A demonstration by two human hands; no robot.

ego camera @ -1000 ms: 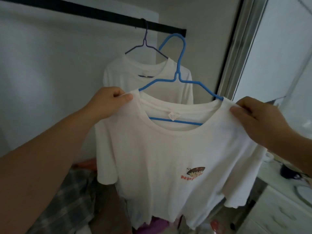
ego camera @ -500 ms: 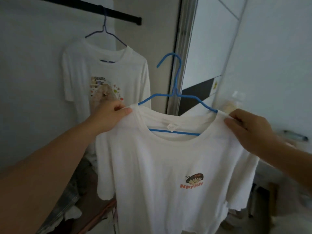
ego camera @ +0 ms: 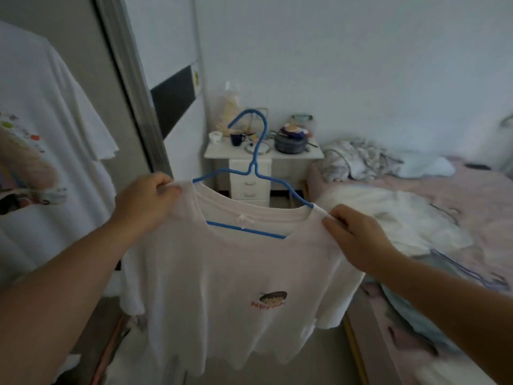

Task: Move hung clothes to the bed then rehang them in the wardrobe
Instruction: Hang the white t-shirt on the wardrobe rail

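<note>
I hold a white T-shirt (ego camera: pixel 222 287) with a small printed logo, hung on a blue hanger (ego camera: pixel 256 165), out in front of me. My left hand (ego camera: pixel 144 201) pinches its left shoulder and my right hand (ego camera: pixel 352 234) pinches its right shoulder. The hanger's hook stands free in the air. At the far left another white printed T-shirt (ego camera: pixel 36 151) hangs in the wardrobe. The bed (ego camera: pixel 458 218) with a pink sheet lies to the right, with white clothing (ego camera: pixel 394 215) lying on it.
The wardrobe's sliding door frame (ego camera: pixel 130 87) stands left of centre. A white nightstand (ego camera: pixel 249 173) with a pot, cup and bottle stands against the far wall. A crumpled blanket (ego camera: pixel 358 159) lies at the head of the bed.
I have turned right, away from the wardrobe rail, carrying the shirt on its hanger. The rail is out of view and the bed and nightstand have come into view.
</note>
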